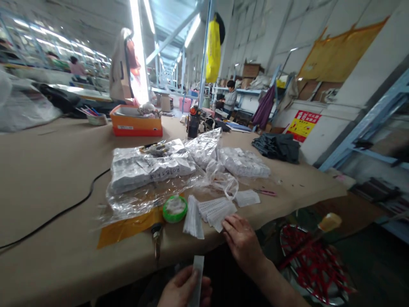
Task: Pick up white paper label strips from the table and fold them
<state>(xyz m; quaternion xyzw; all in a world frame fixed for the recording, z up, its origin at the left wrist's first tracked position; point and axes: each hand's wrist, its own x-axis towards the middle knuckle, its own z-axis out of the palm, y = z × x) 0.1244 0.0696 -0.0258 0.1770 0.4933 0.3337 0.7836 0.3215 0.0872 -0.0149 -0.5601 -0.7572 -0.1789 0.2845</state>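
Note:
My left hand [183, 288] is closed around a narrow white strip [198, 277] that stands upright between thumb and fingers, below the table edge. My right hand [240, 236] rests at the table edge, its fingertips touching the near end of a fanned row of white printed slips [217, 211]. Whether those fingers pinch a slip cannot be made out. Left of that row lies a second fanned bundle of slips [193, 217], beside a round green dish [175, 209] with white stuff in it. A smaller stack of slips [247, 198] lies farther right.
Behind the slips are plastic-wrapped white bundles [153, 168], an orange box [136, 121] and a dark bottle [193, 123]. A metal-tipped tool [156, 238] hangs at the table edge. Pink scissors [266, 192] lie right; a tray of red strips [315, 264] stands lower right. A person [230, 100] stands far back.

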